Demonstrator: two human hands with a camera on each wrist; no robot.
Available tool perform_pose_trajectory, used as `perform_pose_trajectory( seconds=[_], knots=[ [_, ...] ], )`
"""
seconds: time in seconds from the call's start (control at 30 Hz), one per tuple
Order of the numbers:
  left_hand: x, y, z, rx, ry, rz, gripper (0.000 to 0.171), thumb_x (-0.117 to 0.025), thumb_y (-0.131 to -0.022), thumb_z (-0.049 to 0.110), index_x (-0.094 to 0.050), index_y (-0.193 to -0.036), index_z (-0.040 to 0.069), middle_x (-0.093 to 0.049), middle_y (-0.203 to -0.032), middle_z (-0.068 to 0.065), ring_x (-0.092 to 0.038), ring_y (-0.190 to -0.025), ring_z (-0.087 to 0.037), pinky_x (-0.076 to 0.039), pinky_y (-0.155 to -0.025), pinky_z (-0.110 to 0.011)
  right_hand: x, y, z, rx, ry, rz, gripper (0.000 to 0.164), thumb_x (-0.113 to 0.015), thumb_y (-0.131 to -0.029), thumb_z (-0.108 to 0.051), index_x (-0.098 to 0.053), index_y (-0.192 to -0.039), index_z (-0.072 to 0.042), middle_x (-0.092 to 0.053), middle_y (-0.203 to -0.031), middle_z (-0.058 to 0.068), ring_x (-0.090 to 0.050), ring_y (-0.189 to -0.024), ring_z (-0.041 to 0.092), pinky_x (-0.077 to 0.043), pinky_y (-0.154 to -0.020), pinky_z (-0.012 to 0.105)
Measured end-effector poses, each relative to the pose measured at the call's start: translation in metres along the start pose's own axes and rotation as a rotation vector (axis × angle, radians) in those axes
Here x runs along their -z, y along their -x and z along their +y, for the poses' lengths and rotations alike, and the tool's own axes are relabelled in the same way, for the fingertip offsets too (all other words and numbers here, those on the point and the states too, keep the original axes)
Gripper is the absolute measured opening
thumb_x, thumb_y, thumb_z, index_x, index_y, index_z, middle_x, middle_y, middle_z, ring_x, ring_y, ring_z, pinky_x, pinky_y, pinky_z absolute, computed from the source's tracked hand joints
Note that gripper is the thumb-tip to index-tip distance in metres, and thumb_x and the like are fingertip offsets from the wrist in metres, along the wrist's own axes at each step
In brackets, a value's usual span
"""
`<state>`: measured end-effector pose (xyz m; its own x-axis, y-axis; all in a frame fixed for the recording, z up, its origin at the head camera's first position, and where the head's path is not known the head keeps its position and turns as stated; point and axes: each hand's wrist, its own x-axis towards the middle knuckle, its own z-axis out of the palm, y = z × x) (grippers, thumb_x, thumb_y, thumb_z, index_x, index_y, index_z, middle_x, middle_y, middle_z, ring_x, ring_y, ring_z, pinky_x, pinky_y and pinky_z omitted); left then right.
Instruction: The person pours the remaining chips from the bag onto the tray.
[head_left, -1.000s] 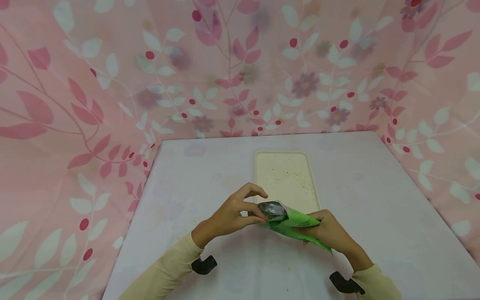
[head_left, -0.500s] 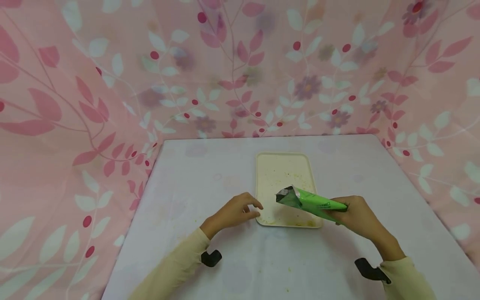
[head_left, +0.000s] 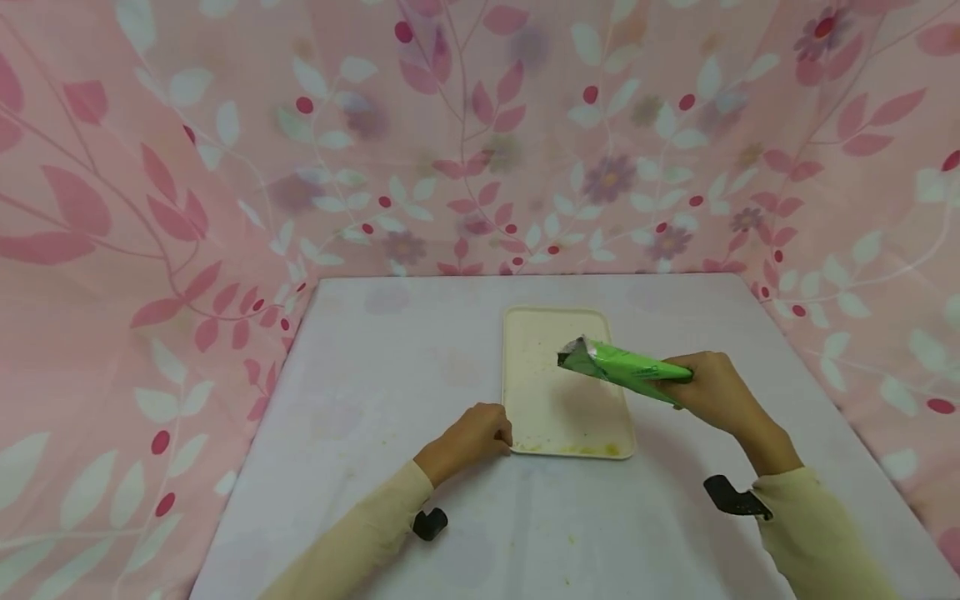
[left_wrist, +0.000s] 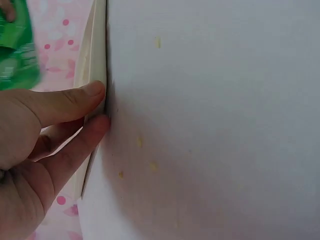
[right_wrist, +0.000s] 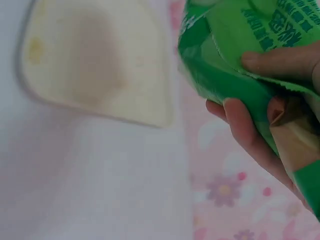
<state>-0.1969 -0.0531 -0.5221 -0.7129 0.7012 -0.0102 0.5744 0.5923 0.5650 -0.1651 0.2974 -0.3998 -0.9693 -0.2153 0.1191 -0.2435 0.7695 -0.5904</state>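
Note:
A green plastic packet (head_left: 626,369), torn open at its left end, is held over the tray by my right hand (head_left: 711,390). Its silvery lining shows at the mouth; whatever is inside is hidden. In the right wrist view, the thumb lies on the printed face of the green packet (right_wrist: 220,75) and the fingers curl beneath. My left hand (head_left: 474,435) is at the near left corner of the cream rectangular tray (head_left: 536,367). From the left wrist, the thumb and fingers pinch the rim of the tray (left_wrist: 98,55).
Yellowish crumbs and a smear (head_left: 612,450) mark the tray, mostly along its near edge. A few small crumbs (left_wrist: 153,166) lie on the white table (head_left: 405,350). Pink floral cloth (head_left: 450,133) hangs behind and beside the table.
My left hand let go of the packet's mouth and came down to the tray's near left corner, pinching it. My right hand carried the packet up and to the right, over the tray.

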Motion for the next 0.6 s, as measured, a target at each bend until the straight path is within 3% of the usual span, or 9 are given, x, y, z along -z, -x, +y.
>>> perform_pose_trajectory(
  seconds=[0.1, 0.27, 0.47, 0.6],
  knots=[
    [0.0, 0.004, -0.002, -0.003, 0.002, 0.003, 0.009, -0.084, -0.074, 0.008, -0.079, -0.08, 0.013, -0.061, -0.078, 0.011, -0.055, -0.073, 0.001, -0.046, -0.063, -0.014, -0.009, -0.003, 0.002, 0.02, -0.002, -0.049, 0.009, -0.074, -0.087, -0.012, -0.076, -0.09, -0.003, -0.062, -0.063, -0.001, -0.049, -0.049, 0.009, -0.041, -0.047, 0.027],
    [0.0, 0.007, -0.005, -0.018, -0.004, 0.005, 0.008, -0.084, -0.074, 0.01, -0.079, -0.079, 0.014, -0.062, -0.077, 0.012, -0.055, -0.073, 0.002, -0.046, -0.063, -0.013, -0.011, -0.005, -0.001, 0.039, 0.003, 0.031, 0.009, -0.077, -0.082, -0.004, -0.077, -0.09, -0.002, -0.065, -0.067, 0.002, -0.052, -0.05, 0.011, -0.044, -0.048, 0.027],
    [0.001, 0.012, -0.008, -0.034, -0.007, 0.023, 0.008, -0.084, -0.075, 0.011, -0.08, -0.081, 0.014, -0.065, -0.078, 0.012, -0.056, -0.073, 0.003, -0.046, -0.065, -0.012, -0.018, -0.01, 0.01, 0.027, 0.024, -0.008, 0.013, -0.074, -0.082, 0.0, -0.077, -0.095, 0.0, -0.062, -0.064, 0.001, -0.049, -0.048, 0.011, -0.042, -0.047, 0.026],
    [0.003, 0.014, -0.012, -0.046, 0.015, 0.051, 0.013, -0.084, -0.077, 0.017, -0.078, -0.088, 0.013, -0.064, -0.084, 0.01, -0.056, -0.074, 0.002, -0.046, -0.065, -0.014, -0.012, -0.01, 0.007, 0.035, 0.033, 0.033, 0.013, -0.076, -0.081, 0.0, -0.077, -0.093, 0.0, -0.066, -0.069, 0.003, -0.053, -0.051, 0.012, -0.044, -0.049, 0.027]
  ],
)
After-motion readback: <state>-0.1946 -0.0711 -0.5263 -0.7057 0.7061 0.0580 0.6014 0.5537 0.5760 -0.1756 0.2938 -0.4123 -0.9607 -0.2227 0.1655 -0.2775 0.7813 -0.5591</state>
